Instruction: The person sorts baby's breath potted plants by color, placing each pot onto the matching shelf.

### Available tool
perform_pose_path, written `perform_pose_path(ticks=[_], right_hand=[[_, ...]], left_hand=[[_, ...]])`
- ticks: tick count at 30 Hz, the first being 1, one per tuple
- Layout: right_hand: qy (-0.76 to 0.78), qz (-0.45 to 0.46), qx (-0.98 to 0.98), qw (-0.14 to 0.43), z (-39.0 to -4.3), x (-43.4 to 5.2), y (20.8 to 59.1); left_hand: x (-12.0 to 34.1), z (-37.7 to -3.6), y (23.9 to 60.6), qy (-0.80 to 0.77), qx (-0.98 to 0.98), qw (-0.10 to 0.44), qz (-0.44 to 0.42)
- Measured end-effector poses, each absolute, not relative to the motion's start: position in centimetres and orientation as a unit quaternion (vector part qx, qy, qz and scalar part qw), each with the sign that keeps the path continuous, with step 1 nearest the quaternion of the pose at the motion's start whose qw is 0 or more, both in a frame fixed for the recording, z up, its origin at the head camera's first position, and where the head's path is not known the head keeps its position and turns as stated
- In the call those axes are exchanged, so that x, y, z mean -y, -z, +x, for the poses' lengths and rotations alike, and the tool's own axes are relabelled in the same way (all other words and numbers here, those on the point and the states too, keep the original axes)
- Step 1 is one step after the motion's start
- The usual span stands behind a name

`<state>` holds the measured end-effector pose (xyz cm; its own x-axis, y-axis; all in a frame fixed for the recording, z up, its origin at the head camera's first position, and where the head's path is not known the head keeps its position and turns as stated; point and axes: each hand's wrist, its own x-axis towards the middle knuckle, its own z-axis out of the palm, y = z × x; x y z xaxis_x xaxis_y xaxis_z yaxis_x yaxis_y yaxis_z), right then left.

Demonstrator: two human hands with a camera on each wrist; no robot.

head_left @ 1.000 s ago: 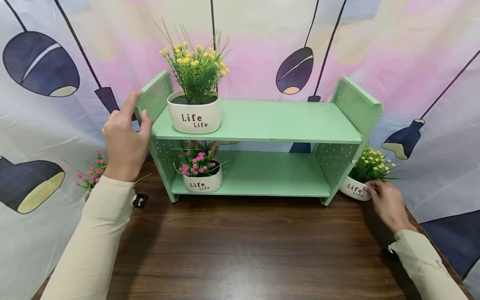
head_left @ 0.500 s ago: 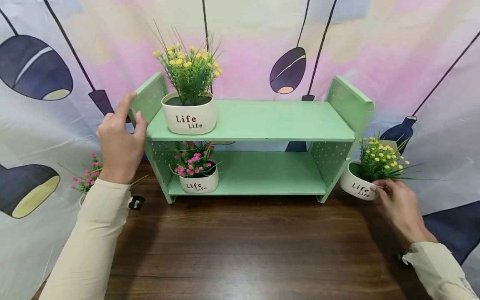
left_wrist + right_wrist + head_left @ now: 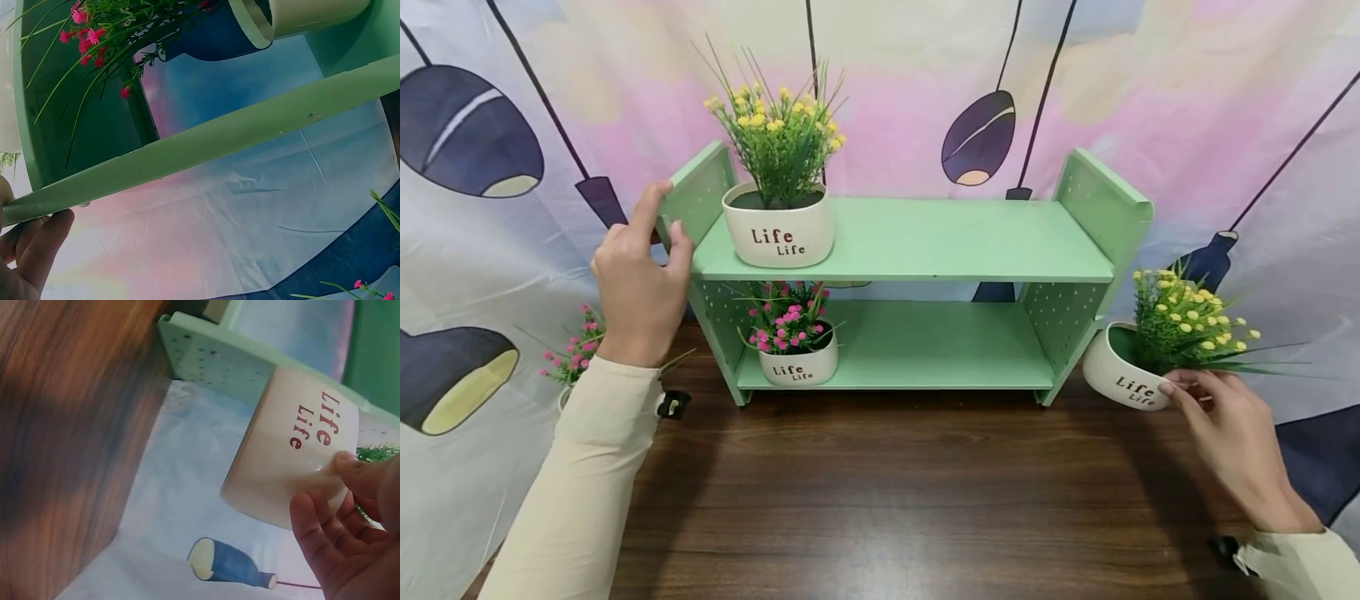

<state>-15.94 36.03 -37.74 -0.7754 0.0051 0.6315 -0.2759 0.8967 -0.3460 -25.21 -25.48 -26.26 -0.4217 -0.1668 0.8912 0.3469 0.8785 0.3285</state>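
Note:
On the right, my right hand (image 3: 1240,433) pinches the rim of a white "Life" flowerpot (image 3: 1123,371) holding yellow flowers (image 3: 1198,312). That pot tilts to the right, beside the shelf's right end; the right wrist view has thumb and fingers at the edge of the flowerpot (image 3: 294,444). My left hand (image 3: 643,279) grips the left side panel of the green two-tier shelf (image 3: 970,237). In the left wrist view, fingers (image 3: 47,247) lie along the edge of the panel (image 3: 206,142), the thumb on its other face.
A yellow-flowered pot (image 3: 778,236) stands at the upper tier's left, and a pink-flowered pot (image 3: 799,367) below it on the lower tier. Another pink-flowered plant (image 3: 580,350) is partly hidden behind my left arm. The brown wooden table (image 3: 880,475) meets a patterned curtain (image 3: 910,125) behind.
My right hand has lifted the yellow-flowered pot from beside the shelf and drawn it to the right, tilting it. My left hand keeps its hold on the shelf's side panel.

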Motion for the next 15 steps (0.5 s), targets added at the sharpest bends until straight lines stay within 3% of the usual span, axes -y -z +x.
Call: perform_pose_path(ticks=[15], right_hand=[[-0.2,0.06,0.913,0.35,-12.7,-32.8,35.0]], left_hand=[[25.7,-25.1,26.3,0.23,0.814,0.531,-0.055]])
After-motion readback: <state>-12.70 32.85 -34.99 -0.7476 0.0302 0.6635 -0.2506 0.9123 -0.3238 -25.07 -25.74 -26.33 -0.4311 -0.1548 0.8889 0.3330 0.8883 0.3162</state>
